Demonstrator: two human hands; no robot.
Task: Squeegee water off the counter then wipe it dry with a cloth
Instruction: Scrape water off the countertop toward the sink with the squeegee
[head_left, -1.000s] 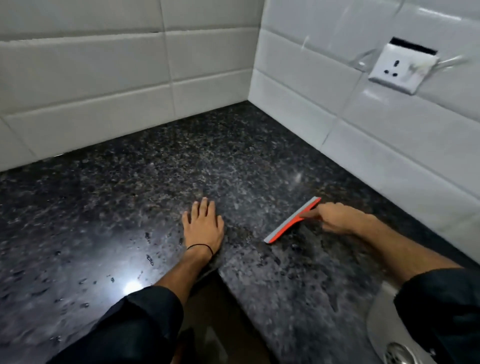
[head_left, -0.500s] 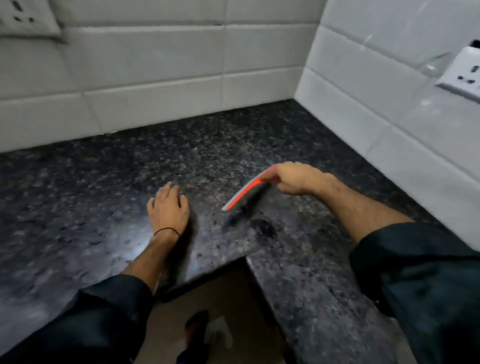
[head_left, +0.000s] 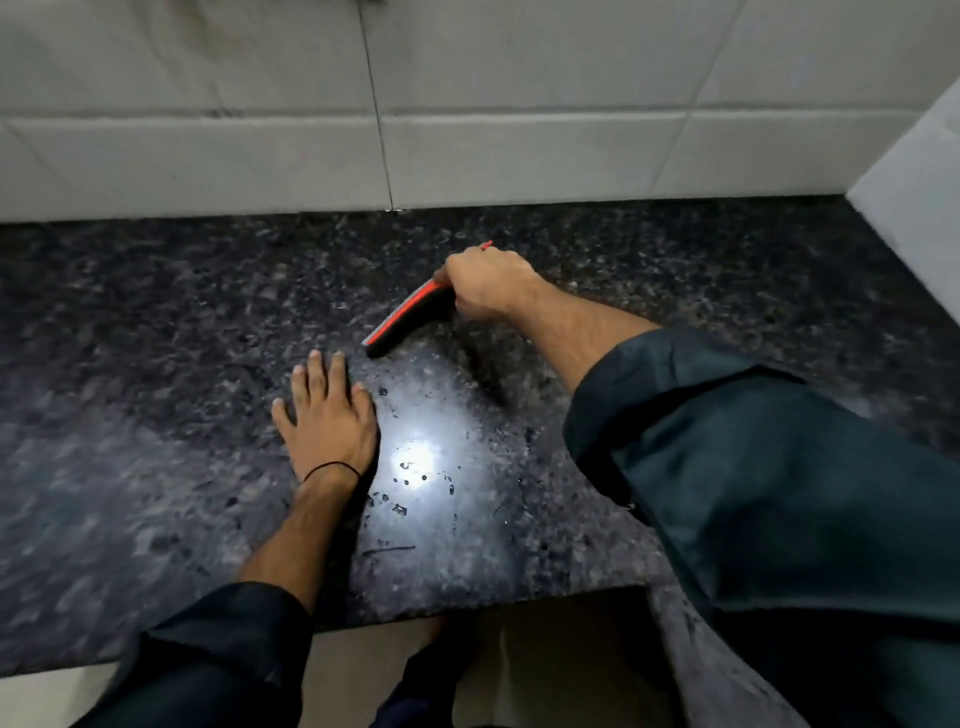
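Wet granite desk (head_left: 156, 322): right hand (head_left: 485, 283) clenches the light, stiff squeegee (head_left: 410, 317) mid-back; left hand (head_left: 330, 415) rests flat, released. Blade likely flexes.

A wall of large white tiles (head_left: 467, 104) stands behind, with grey grout lines and one dark vertical joint; at the right edge a second tiled wall (head_left: 919, 208) meets it and makes a corner; the lower tile row looks a little brighter than the upper one. Below, past the dark front edge, a pale beige floor (head_left: 545, 670) shows, rather dim; a bright round reflection of a lamp (head_left: 415, 457) lies in the middle of the view, and the rest of the room is in soft, weak light
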